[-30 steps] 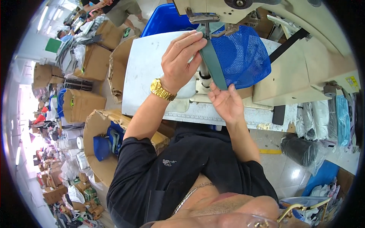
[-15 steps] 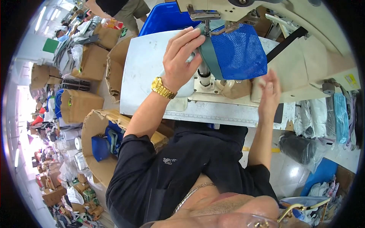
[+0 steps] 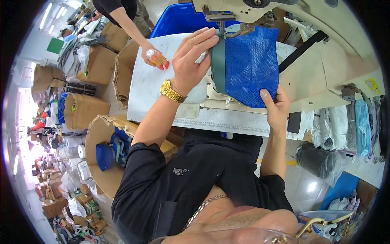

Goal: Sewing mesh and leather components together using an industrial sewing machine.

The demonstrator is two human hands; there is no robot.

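A blue mesh piece (image 3: 254,61) with a grey-green fabric band (image 3: 218,67) along its left edge hangs at the needle of a sewing machine (image 3: 222,30). My left hand (image 3: 191,59) has its fingers stretched out side by side, the tips against the band just left of the needle. Its thumb is near the band's edge, the tip partly hidden. My right hand (image 3: 277,106) pinches the lower right corner of the mesh, thumb on top and the other fingers partly behind it. The mesh covers most of the machine's post.
Across the table (image 3: 148,97), another person's hand (image 3: 147,55) holds a bottle of orange-red drink (image 3: 158,59) near my left hand. A blue bin (image 3: 172,18) stands behind the table. Open cardboard boxes (image 3: 95,156) are at left; plastic-wrapped rolls (image 3: 339,126) are at right.
My right hand has come onto the mesh corner, from apart to pinching it. The mesh now hangs lower and straighter. The other person's arm has reached in with the bottle.
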